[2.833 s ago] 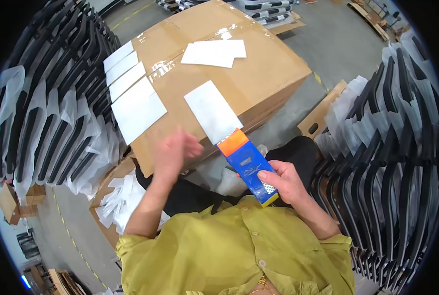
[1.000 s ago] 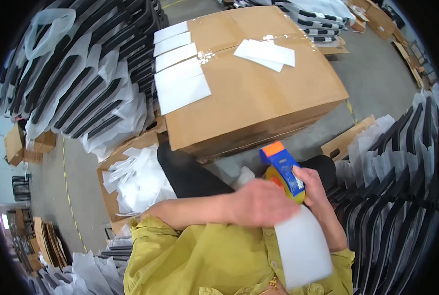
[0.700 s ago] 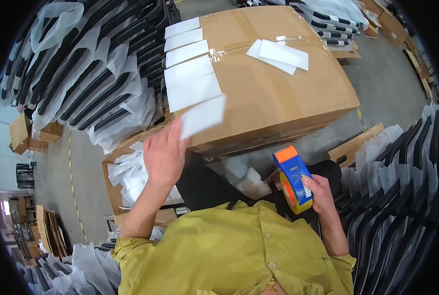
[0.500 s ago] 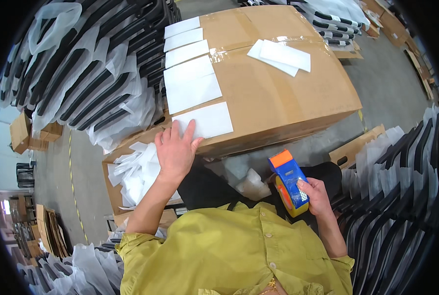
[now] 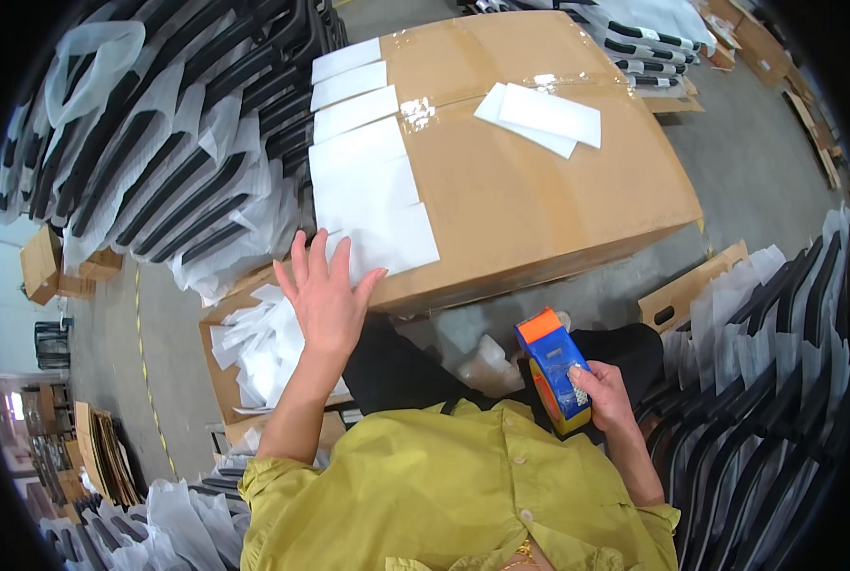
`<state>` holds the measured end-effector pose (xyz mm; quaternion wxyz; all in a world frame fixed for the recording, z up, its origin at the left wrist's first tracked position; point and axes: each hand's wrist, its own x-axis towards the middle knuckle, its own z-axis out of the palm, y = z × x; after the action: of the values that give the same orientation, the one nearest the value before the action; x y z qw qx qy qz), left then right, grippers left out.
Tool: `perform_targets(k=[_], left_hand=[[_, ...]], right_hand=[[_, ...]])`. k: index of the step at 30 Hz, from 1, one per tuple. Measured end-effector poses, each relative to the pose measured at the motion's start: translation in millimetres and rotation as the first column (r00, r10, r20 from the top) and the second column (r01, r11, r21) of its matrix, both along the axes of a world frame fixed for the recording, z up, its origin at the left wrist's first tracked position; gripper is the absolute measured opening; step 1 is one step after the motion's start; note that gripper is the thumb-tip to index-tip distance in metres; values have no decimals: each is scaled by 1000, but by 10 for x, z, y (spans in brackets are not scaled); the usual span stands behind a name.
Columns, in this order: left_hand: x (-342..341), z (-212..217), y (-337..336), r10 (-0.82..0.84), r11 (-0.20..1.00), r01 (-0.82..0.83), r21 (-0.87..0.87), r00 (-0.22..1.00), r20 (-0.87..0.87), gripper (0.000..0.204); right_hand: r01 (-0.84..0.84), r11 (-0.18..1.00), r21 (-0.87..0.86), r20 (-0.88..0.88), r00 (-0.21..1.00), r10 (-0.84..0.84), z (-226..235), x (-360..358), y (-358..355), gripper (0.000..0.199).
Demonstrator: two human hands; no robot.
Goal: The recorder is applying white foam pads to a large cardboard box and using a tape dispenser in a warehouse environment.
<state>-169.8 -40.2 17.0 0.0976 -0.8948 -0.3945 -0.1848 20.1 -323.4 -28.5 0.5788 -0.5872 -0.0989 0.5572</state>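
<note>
My left hand is open, its fingers spread at the near left corner of a large cardboard box. Its fingertips are at the nearest white sheet; whether they touch it, I cannot tell. That sheet lies in a row with several other white sheets along the box's left edge, and it meets the one beyond it. My right hand grips a blue and orange tape dispenser above my right thigh. Two more white sheets overlap loosely on the box top.
An open carton of white sheets stands at the left, below my left hand. Stacked black curved frames in translucent wrapping rise at far left, with more wrapped frames at right. Crumpled clear plastic lies beneath the box's near edge.
The nearest sheet has slid left and away, closing the gap to the sheet beyond. My left hand has drawn back slightly and spread its fingers; the tape dispenser has dipped a little toward me.
</note>
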Motion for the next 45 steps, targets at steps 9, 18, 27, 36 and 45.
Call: perform_targets(k=[9,18,27,36,45], left_hand=[[1922,89,164,-651,737,676,10,705,281,37],[2886,-165,514,-678,728,669,-153,735,-11,28],[1850,394,166,-924,366,886,284,382,-1,34],[1009,8,171,-866,494,860,-128,475,-155,41],[1099,397,-530,-195,-379,305,-874,897,397,25]], right_hand=[[103,995,11,86,991,-104,-198,-37,-59,28],[301,954,13,100,948,-300,32,-191,-461,24],[294,951,95,146,941,-306,199,1,-603,24],[106,978,182,237,960,-148,340,75,-577,26],[-71,941,332,356,933,-55,387,-97,-467,26]])
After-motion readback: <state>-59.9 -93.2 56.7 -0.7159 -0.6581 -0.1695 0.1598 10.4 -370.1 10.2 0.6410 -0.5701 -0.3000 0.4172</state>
